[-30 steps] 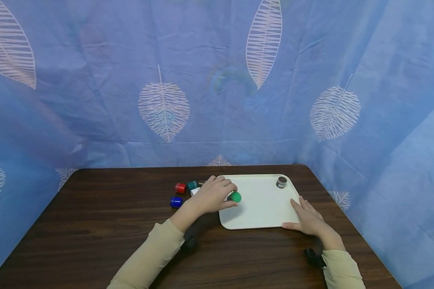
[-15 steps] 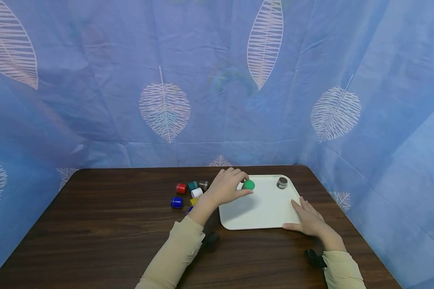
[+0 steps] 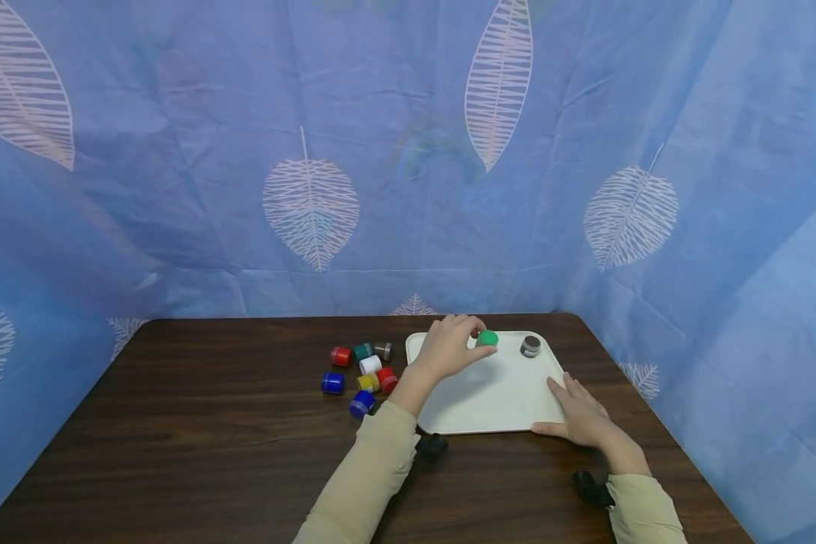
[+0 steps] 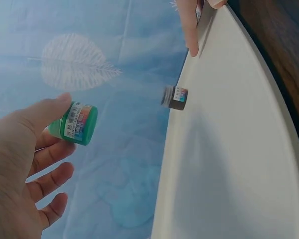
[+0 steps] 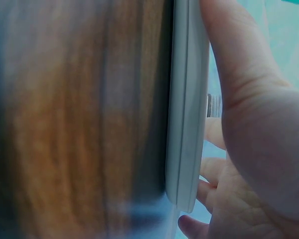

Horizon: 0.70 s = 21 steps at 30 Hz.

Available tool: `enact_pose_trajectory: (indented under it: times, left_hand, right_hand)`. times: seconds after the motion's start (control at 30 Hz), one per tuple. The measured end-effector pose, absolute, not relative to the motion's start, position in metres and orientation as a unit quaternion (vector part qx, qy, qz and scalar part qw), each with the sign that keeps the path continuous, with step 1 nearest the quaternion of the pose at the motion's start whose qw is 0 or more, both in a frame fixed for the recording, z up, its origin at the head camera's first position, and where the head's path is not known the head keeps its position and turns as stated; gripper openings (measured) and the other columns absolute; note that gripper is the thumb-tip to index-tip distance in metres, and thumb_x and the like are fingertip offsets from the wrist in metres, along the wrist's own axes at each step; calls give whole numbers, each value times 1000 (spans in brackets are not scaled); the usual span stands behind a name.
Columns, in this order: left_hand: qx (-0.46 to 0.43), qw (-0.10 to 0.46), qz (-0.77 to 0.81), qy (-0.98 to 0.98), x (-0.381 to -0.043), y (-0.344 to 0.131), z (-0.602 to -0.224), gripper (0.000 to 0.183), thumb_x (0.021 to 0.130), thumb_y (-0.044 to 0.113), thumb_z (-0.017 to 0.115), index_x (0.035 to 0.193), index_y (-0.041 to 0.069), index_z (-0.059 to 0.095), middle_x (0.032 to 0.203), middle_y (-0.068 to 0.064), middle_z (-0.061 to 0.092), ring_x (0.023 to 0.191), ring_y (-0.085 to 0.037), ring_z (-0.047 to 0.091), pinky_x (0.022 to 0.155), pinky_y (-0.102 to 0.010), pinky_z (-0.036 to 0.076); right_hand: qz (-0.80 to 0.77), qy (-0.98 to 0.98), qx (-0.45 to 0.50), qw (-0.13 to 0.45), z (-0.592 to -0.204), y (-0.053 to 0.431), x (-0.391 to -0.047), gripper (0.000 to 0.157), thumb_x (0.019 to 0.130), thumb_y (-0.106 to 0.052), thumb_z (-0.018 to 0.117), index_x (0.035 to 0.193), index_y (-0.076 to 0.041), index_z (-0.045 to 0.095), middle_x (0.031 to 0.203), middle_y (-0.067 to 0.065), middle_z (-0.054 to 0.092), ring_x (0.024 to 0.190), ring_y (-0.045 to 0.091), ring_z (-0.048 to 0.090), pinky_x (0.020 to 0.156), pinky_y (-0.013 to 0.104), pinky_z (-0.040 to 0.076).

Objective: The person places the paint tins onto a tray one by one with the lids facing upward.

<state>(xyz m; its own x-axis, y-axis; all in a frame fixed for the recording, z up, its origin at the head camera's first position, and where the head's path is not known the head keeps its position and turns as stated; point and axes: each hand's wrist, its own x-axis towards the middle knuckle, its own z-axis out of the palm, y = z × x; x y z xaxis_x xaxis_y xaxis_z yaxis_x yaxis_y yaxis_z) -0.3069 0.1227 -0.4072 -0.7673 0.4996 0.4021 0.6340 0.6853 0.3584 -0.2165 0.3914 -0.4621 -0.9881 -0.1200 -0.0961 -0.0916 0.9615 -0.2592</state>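
Note:
My left hand (image 3: pixel 449 346) pinches a small green paint jar (image 4: pixel 79 123) between thumb and fingers, held above the far part of the white tray (image 3: pixel 489 400). In the left wrist view the jar is tilted and its printed label shows, while the lower fingers are loosely bent. A dark brown paint jar (image 3: pixel 530 346) stands on the tray near its far right corner. My right hand (image 3: pixel 578 412) rests at the tray's near right corner, thumb along the front edge and fingers spread along the right side. The right wrist view shows the thumb (image 5: pixel 244 55) by the rim.
Left of the tray, several paint jars lie in a loose group on the dark wooden table (image 3: pixel 177 438): among them a white jar (image 3: pixel 370 366), a yellow jar (image 3: pixel 368 383) and a blue jar (image 3: pixel 333 383). A blue leaf-patterned cloth (image 3: pixel 415 211) hangs behind the table.
My left hand has carried the green jar right and away from me, from the tray's left edge to its far side, uncovering jars on the table. My right hand stays put.

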Motion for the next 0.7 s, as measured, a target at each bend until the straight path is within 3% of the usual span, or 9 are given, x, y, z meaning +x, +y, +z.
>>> enact_pose_trajectory:
  times: [0.27,0.7]
  left_hand:
    - [-300,137,-290,-899,-323,143,-420,34,90,53,63,112,27,65,103,10,66,94,-9,58,78,-26,42]
    - [-248,82,-330,-907,-346,180,-438,37,90,51,64,116,25,64,107,7,65,94,-8,60,75,-26,47]
  right_hand:
    - [-124,989,-49,58,-462,392,-217,107,80,-61,69,149,8,26,152,43,11,137,62,15,102,76,21]
    - [-129,989,-56,50,-463,392,-215,105,80,-60,69,149,8,27,152,42,12,137,61,16,102,76,22]
